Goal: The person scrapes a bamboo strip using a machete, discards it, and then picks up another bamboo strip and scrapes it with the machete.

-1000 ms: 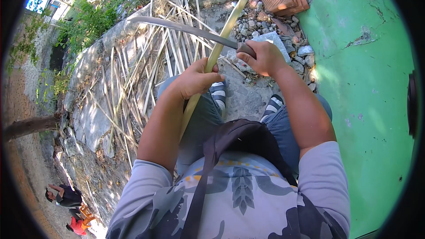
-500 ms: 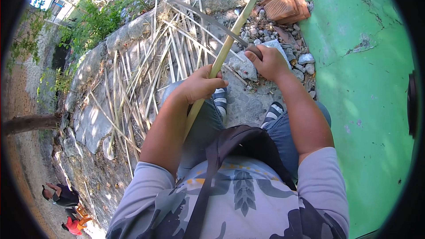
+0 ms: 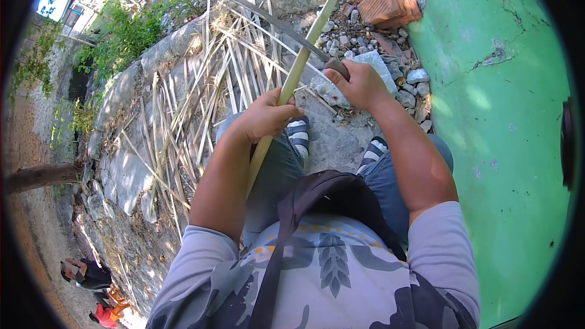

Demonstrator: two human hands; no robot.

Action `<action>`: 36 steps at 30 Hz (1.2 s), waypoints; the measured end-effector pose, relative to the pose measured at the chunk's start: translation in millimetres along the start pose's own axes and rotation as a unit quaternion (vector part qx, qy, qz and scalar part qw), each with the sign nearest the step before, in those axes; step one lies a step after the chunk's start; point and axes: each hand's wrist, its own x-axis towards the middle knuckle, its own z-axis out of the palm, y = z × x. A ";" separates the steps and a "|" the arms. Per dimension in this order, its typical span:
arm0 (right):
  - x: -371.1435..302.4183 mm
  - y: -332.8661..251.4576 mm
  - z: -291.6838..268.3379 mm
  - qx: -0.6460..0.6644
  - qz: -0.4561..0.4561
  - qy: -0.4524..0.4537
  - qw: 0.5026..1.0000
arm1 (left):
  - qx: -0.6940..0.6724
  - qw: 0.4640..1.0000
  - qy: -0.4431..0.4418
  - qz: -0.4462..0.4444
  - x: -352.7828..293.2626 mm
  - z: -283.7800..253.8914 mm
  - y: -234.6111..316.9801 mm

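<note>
My left hand [image 3: 271, 114] grips a pale strip [image 3: 309, 44] slanting up before me; my right hand [image 3: 362, 84] is closed round a long knife [image 3: 281, 28], crossing it; sticks [image 3: 232, 76] crowd my left, green floor [image 3: 499, 164] spreads right, edged by rubble [image 3: 364, 41]

The strip at centre [image 3: 300, 61] looks smooth and woody, the blade [image 3: 274, 20] matt metal, the upper-right stones [image 3: 418, 76] rough.

Head-worn fisheye view, facing down, shirt [image 3: 365, 286] nearest, fingers [image 3: 287, 111] beyond
</note>
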 end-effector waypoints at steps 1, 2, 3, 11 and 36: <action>-2.2 -1.8 3.5 -0.003 -0.014 -0.019 1.000 | 0.001 1.000 -0.003 -0.002 -0.1 -0.5 0.9; -4.7 -9.0 5.5 -0.005 -0.030 -0.041 0.999 | -0.001 1.000 0.000 0.003 -1.4 -0.9 1.3; -8.0 -21.6 2.5 -0.038 -0.043 -0.055 0.997 | -0.002 1.000 0.003 0.007 -2.0 -0.7 1.3; 4.5 3.9 -11.4 0.018 0.027 -0.017 0.999 | 0.005 1.000 0.010 0.001 0.2 4.7 2.3; 2.9 8.3 5.0 0.044 -0.056 0.030 0.997 | 0.009 1.000 -0.002 0.018 -4.5 0.6 1.6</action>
